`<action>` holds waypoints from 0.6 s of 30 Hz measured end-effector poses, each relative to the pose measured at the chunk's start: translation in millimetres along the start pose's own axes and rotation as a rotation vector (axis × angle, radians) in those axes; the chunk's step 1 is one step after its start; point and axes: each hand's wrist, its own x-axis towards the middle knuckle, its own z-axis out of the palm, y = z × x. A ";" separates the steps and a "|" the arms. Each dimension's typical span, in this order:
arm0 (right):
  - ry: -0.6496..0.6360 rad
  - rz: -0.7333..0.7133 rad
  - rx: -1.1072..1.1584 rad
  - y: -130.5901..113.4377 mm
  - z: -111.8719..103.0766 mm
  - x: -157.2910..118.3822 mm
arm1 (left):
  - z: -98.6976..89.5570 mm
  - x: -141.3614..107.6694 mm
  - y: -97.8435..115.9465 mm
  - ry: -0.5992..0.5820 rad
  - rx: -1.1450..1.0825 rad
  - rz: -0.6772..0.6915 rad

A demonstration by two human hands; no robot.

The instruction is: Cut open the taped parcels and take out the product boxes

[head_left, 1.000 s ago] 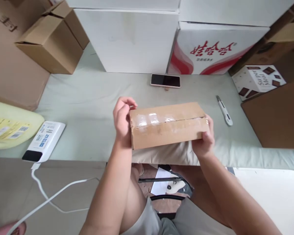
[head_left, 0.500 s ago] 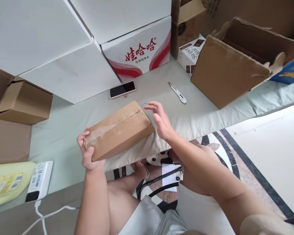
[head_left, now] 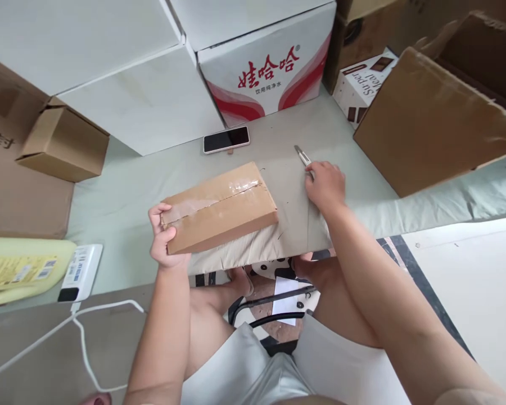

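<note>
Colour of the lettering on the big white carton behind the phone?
Red main characters on the white carton, best seen in the head view.

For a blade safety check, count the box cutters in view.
1: a slim white-handled box cutter, on the pale green cloth, its handle under the right hand. The open brown cardboard carton could hide others.

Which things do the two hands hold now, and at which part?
The left hand holds the box by its left end. The right hand is on the knife's handle.
</note>
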 end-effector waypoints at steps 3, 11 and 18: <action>0.017 0.031 0.201 -8.7 -1.0 -1.6 | -5.1 -4.8 -1.0 -0.079 -0.003 0.001; -0.045 0.017 0.962 -32.4 -5.3 -26.7 | -16.8 -25.9 1.8 -0.748 0.353 0.190; 0.109 0.055 0.927 -35.8 -7.5 -32.4 | -14.9 -27.9 -5.2 -0.736 0.403 0.293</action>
